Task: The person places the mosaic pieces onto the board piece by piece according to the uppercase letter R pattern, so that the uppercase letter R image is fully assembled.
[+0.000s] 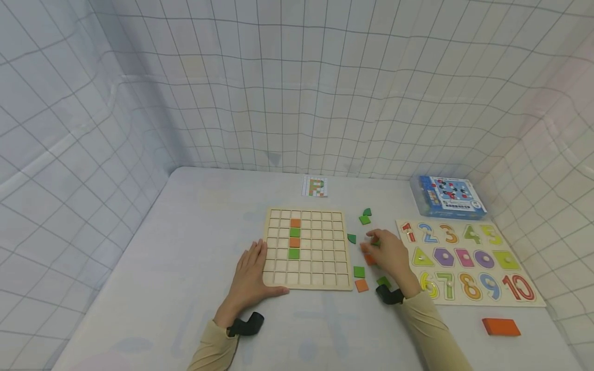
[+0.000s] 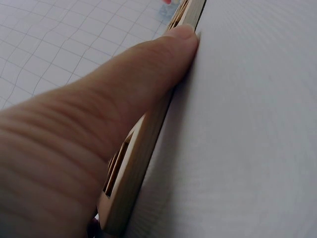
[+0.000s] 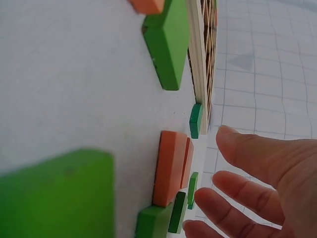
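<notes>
A wooden grid board point(image 1: 322, 266) lies on the table, with orange and green square tiles point(image 1: 294, 242) alternating in one column. My left hand point(image 1: 250, 278) rests against its near left corner, fingers along the left side. In the left wrist view the thumb point(image 2: 148, 69) lies straight along the board's edge. Right of the board, my right hand point(image 1: 391, 257) hovers over loose tiles, partly hiding them. The right wrist view shows its thumb point(image 3: 247, 148) and fingers apart with nothing between them, close to orange tiles point(image 3: 168, 166) and a dark green tile point(image 3: 178, 212).
More loose tiles, including a green square point(image 1: 359, 272) and an orange square point(image 1: 362, 285), lie beside the board. A pattern card point(image 1: 315, 186) is behind it. Farther right are a number puzzle point(image 1: 457, 245), a blue box point(image 1: 449, 197) and an orange block point(image 1: 501, 326).
</notes>
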